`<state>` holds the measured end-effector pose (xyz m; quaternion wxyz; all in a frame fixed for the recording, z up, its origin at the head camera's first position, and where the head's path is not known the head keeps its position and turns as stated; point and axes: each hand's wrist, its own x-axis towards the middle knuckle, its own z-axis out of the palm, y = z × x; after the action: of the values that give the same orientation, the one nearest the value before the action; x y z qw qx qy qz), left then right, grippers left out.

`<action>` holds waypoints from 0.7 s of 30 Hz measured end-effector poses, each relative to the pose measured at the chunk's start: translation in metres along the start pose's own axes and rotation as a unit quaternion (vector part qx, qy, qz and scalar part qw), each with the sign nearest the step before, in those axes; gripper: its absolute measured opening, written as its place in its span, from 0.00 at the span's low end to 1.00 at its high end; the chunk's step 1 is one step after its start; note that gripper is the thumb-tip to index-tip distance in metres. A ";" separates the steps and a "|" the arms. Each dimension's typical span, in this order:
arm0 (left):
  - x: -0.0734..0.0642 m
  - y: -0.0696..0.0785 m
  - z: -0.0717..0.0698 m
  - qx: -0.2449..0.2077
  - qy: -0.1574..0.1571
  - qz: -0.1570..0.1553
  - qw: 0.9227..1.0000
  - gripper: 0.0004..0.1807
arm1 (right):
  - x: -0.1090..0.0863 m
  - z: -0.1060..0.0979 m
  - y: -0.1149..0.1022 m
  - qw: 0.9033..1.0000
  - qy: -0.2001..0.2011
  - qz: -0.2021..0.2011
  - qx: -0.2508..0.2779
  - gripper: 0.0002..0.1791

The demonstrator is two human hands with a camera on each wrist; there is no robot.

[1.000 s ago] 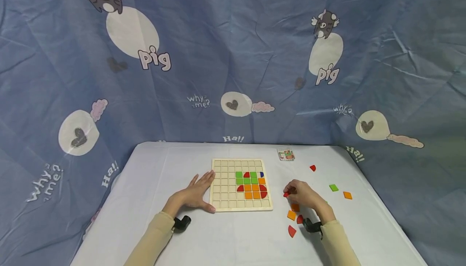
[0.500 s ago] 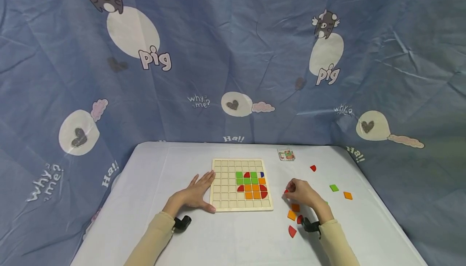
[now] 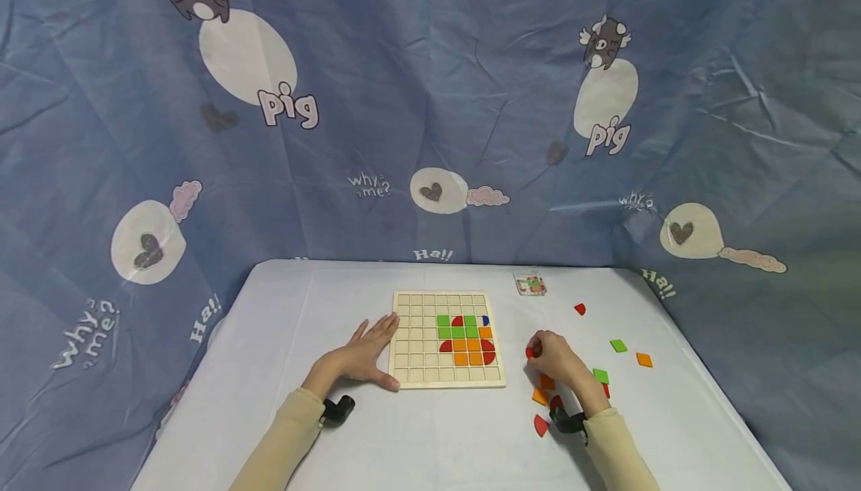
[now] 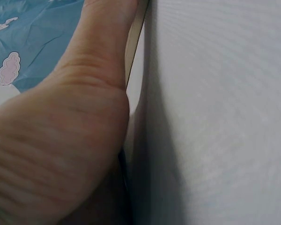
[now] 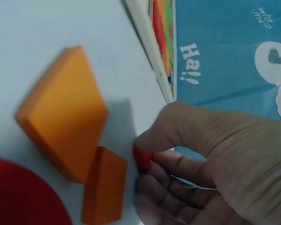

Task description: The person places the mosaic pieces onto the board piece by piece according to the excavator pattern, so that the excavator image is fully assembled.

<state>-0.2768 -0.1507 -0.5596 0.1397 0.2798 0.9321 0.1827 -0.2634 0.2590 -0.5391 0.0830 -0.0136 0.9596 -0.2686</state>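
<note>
A wooden grid board point(image 3: 413, 356) lies flat on the table, with green, red, orange and blue tiles set in cells on its right side. My left hand point(image 3: 359, 356) rests at the board's left edge, fingers spread and thumb near the front corner. Right of the board, my right hand point(image 3: 557, 359) pinches a small red tile point(image 5: 143, 158) between thumb and fingers, low over the table. Its full shape is hidden by the fingers. Close to that hand lie an orange square tile point(image 5: 68, 112), a second orange tile point(image 5: 105, 185) and a red rounded tile point(image 5: 23, 197).
A red quarter-circle tile point(image 3: 541, 425) lies nearest the front. Farther right are a green tile point(image 3: 619, 345), an orange tile point(image 3: 643, 359) and another green tile point(image 3: 601, 377) beside the right wrist. A small picture card point(image 3: 530, 284) lies behind, near a red tile point(image 3: 580, 309).
My right hand has shifted slightly, its forearm swinging left and uncovering a green and a red tile beside the wrist. The red tile stays in its fingers. My left hand keeps its place.
</note>
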 end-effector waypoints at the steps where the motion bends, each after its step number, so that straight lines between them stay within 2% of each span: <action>1: 0.000 0.000 0.000 0.001 0.000 0.001 1.000 0.73 | 0.000 0.001 0.000 1.000 0.002 -0.002 -0.001 0.10; 6: 0.000 -0.001 0.000 0.000 0.001 0.002 1.000 0.73 | 0.000 0.004 -0.002 1.000 0.018 -0.009 -0.003 0.09; 10: 0.000 -0.001 0.000 -0.001 0.001 0.003 1.000 0.73 | 0.000 0.008 -0.014 0.999 0.035 -0.035 0.012 0.10; 15: 0.001 0.000 0.001 0.002 0.003 0.001 1.000 0.74 | -0.003 0.020 -0.044 0.991 0.049 -0.119 0.032 0.11; 21: 0.000 0.000 0.001 0.002 0.003 -0.001 1.000 0.74 | -0.004 0.040 -0.083 0.978 0.025 -0.206 0.027 0.09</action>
<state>-0.2767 -0.1500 -0.5605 0.1363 0.2787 0.9331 0.1815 -0.2546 0.1675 -0.5287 0.0027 -0.2018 0.9305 -0.3055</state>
